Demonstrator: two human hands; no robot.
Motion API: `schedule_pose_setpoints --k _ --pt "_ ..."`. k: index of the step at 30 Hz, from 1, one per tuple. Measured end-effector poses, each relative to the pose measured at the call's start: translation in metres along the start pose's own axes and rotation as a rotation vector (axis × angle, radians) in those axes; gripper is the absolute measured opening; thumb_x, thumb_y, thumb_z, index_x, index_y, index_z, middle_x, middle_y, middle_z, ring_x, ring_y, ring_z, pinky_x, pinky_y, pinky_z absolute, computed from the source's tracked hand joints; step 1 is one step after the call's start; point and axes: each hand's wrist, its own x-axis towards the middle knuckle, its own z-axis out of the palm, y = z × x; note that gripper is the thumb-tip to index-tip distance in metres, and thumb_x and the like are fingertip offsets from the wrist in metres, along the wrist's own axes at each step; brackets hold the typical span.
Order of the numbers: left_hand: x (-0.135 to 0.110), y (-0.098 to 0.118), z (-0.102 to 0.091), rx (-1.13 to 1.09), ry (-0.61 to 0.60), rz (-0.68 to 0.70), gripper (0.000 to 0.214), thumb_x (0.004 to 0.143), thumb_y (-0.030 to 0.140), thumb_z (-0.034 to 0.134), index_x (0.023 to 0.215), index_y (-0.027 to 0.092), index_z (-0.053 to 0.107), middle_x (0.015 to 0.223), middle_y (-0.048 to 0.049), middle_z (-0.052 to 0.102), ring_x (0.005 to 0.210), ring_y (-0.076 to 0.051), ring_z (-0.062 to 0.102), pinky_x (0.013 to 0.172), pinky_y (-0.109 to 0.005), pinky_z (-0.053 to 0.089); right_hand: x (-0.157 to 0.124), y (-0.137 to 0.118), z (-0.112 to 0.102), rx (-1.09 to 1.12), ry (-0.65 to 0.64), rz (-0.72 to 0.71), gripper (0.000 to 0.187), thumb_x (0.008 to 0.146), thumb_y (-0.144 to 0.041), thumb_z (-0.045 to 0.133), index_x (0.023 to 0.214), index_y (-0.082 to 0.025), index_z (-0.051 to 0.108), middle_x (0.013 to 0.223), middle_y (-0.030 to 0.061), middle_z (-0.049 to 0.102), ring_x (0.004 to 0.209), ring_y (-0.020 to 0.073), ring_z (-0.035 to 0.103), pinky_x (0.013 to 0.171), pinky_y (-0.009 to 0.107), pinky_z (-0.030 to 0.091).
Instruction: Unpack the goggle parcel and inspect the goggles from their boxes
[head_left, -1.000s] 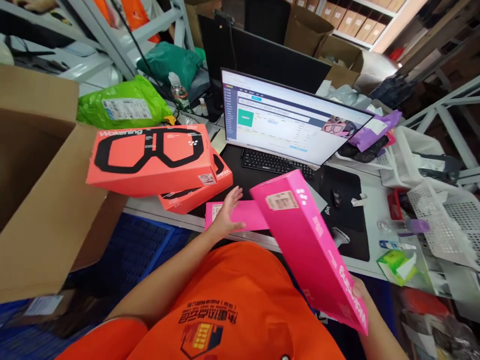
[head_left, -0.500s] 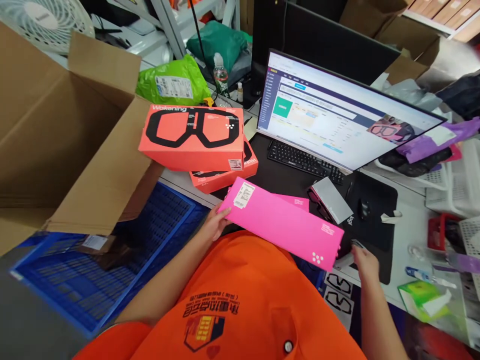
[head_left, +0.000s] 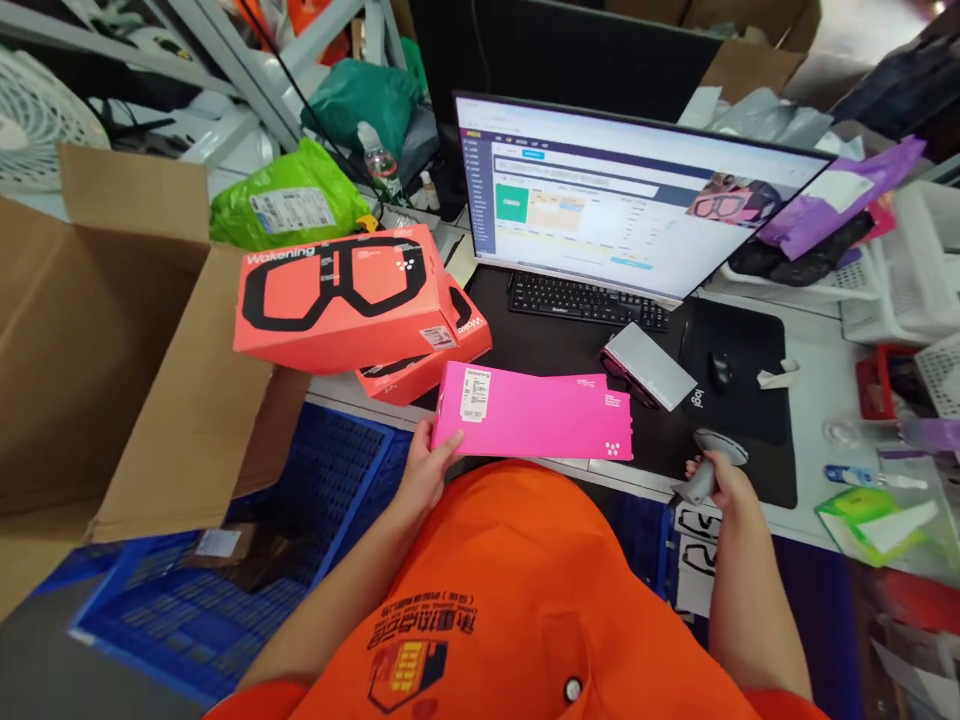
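Pink Wakening box pinched at near-left corner by left hand, at near edge of desk, barcode label faced up. Grey handheld scanner already gripped in right hand, well apart from label; scan apparently not yet made.

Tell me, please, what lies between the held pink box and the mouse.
In the head view, a silver box lies between the held pink box and the mouse.
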Motion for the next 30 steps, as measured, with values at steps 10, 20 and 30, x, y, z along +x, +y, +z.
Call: schedule_pose_setpoints --k 10,20,30 --pt "-0.033 0.017 0.026 0.32 -0.069 0.31 0.052 0.075 0.043 0.08 0.116 0.023 0.055 0.119 -0.0064 0.065 0.108 -0.024 0.064 0.094 -0.035 0.051 -0.233 -0.09 0.035 -0.236 -0.98 -0.37 0.02 0.084 -0.037 0.067 0.086 -0.018 0.064 0.056 -0.0026 0.058 0.047 0.0123 0.053 0.047 0.023 0.046" --pt "-0.042 0.009 0.023 0.257 -0.046 0.288 0.052 0.076 0.039 0.082 0.117 0.022 0.055 0.117 -0.0062 0.064 0.104 -0.022 0.063 0.091 -0.032 0.052 -0.234 -0.088 0.034 -0.282 -0.951 -0.407 0.03 0.088 -0.039 0.062 0.107 -0.016 0.064 0.058 -0.004 0.059 0.046 0.0117 0.052 0.045 0.022 0.043" --pt "0.005 -0.022 -0.009 -0.215 0.105 -0.05 0.043 0.068 0.028 0.084 0.103 0.019 0.061 0.107 -0.0061 0.072 0.093 -0.023 0.07 0.08 -0.037 0.061 -0.048 -0.006 -0.018 -0.105 0.059 -0.24 0.027 0.066 -0.041 0.072 0.076 -0.018 0.063 0.053 0.0039 0.063 0.044 0.0209 0.061 0.043 0.031 0.049"
